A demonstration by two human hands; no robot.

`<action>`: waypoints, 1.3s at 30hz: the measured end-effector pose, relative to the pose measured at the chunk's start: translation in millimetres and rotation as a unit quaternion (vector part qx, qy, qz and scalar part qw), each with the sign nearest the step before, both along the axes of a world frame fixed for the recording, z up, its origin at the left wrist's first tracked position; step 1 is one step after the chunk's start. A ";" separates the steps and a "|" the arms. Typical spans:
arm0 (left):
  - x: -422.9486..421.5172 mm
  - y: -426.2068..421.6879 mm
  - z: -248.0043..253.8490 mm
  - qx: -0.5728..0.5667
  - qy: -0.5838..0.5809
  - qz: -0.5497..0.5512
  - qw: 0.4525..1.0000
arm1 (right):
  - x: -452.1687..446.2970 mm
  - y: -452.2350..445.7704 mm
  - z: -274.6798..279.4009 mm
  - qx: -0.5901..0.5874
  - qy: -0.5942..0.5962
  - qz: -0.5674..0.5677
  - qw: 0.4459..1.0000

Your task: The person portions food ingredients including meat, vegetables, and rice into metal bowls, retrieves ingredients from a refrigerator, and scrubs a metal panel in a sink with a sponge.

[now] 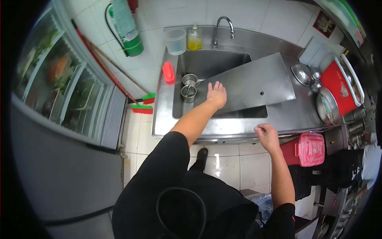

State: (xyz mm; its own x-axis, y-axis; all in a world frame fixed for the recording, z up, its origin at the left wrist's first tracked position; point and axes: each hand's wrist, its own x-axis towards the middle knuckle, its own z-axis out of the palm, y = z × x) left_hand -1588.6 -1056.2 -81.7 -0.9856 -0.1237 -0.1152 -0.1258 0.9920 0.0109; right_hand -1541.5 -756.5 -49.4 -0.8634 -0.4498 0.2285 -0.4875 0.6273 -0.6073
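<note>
A flat metal sheet [254,79] with a small hole lies at a slant across the steel sink [215,59]. My left hand [217,95] is over the sheet's left end, fingers spread and pointing to the faucet; whether it touches the metal I cannot tell. Just left of it, two small metal cups [189,93] stand in the basin, with a utensil handle resting in them. My right hand [267,136] hovers at the sink's front edge, fingers curled; what they hold, if anything, is hidden.
A red brush [168,73], clear tub [176,41], soap bottle [195,38] and faucet [223,32] line the sink. Metal bowls [301,74] and a red container [338,83] stand right. A pink-lidded bin [311,149] is below; a person [370,159] stands far right.
</note>
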 end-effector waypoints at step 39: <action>-140.1 -264.9 38.8 0.088 0.479 0.172 0.856 | -360.9 -238.4 -67.1 0.203 -0.023 0.064 0.977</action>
